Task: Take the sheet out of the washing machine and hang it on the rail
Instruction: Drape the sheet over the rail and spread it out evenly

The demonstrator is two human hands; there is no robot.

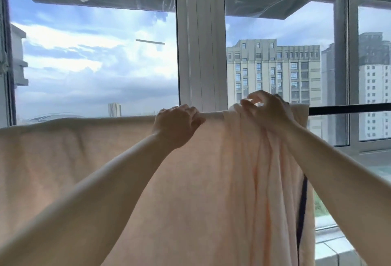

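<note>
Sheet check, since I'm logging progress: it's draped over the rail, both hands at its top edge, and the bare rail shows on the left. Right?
Not quite. The head view shows the bare rail on the right; the sheet covers the left. Both hands, left and right, are at its top edge.

Both arms raised, fingers (191, 110) curled

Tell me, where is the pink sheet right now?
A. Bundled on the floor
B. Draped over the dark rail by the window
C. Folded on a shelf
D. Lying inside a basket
B: the pink sheet hangs over the rail, spread flat to the left and bunched where the right hand grips it; the left hand rests on its top edge.
</note>
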